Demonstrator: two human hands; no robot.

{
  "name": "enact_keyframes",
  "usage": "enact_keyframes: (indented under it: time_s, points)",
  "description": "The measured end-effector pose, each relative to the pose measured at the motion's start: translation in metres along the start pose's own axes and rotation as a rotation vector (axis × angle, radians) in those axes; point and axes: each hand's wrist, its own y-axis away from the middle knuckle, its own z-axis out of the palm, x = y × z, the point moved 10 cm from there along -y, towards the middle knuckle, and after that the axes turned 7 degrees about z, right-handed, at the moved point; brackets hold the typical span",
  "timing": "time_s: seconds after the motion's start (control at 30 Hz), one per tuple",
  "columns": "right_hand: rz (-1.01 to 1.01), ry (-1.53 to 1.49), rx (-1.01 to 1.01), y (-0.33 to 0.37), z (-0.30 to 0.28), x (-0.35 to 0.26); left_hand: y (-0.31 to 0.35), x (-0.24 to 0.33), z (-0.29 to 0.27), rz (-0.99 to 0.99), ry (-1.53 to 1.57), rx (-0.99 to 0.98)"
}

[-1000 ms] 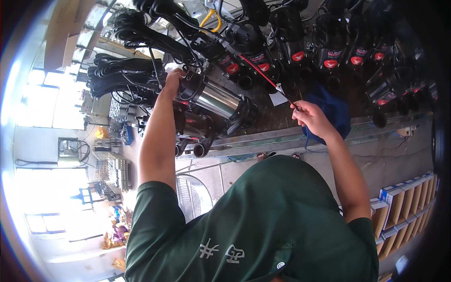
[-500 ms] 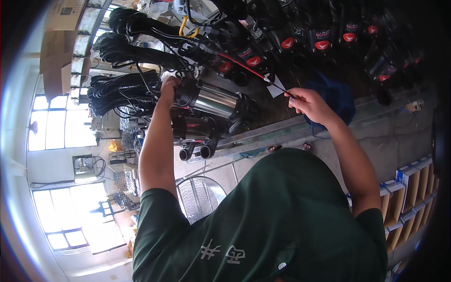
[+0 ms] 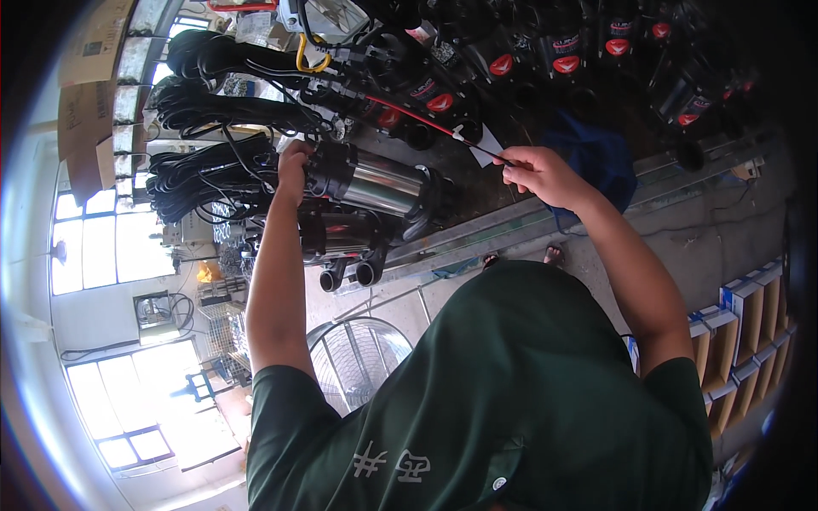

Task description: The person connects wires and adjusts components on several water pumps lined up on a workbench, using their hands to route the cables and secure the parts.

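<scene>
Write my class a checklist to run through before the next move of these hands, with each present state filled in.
1. Right hand holding black end of red line: ok.
2. Left hand at silver pump: ok.
3. Left hand's grip firm: cannot tell, fingers largely hidden.
4. Red line's far end secured: cannot tell, lost among dark parts.
5. Bench beside right hand clear: not ok, blue fabric and paper there.
6. Cables bundled: ok.
</scene>
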Motion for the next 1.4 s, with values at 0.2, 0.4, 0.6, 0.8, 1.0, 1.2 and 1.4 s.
enact_keyframes:
  time_s: [0.2,0.4,0.6,0.8,1.0,1.2,1.4]
  points:
    - [0.009,-0.002,0.018,0.0,-0.002,-0.002,0.063,0.09,0.013,0.229,-0.441,0.087]
    - [-0.006,0.022,0.015,-0.004,-0.003,0.002,0.151,0.134,0.025,0.24,-0.687,0.28]
    - [0.041,0.044,0.024,-0.002,-0.001,0.002,0.189,0.166,0.048,0.163,-0.75,0.274]
    - [0.052,0.054,0.01,-0.005,0.005,-0.001,0.158,0.151,0.043,0.104,-0.753,0.257]
    - [0.071,0.094,0.029,-0.006,0.009,0.0,0.059,0.083,0.012,-0.163,-0.747,0.304]
    - [0.089,0.075,0.032,0.0,0.023,-0.001,-0.074,-0.066,0.006,-0.02,-0.91,-0.129]
    - [0.078,0.07,0.108,0.012,0.012,-0.008,-0.108,-0.099,0.009,-0.049,-0.665,-0.165]
